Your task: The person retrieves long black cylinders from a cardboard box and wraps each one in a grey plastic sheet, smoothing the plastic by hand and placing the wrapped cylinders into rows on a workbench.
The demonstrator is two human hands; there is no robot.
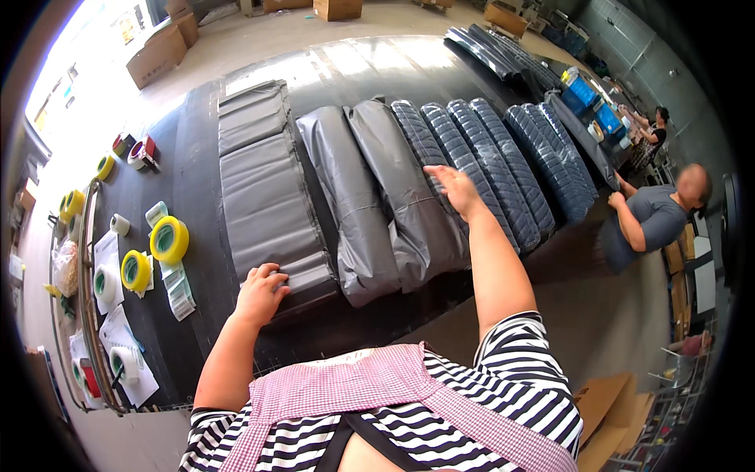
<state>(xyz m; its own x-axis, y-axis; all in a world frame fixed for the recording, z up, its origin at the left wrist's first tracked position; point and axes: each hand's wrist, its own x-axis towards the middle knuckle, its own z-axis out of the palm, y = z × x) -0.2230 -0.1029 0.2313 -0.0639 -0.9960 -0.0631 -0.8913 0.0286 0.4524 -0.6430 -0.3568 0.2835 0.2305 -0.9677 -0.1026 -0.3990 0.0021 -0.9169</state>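
Note:
My left hand rests with curled fingers on the near end of a flat grey plastic mailer stack on the black table. My right hand reaches out, fingers spread, over a dark blue patterned package, close to or touching it. Two bulging grey mailer bags lie between my hands. More blue patterned packages lie in a row to the right.
Yellow tape rolls and white rolls with paper labels lie at the table's left. Cardboard boxes stand on the floor beyond. Two other people work at the right, near blue bins.

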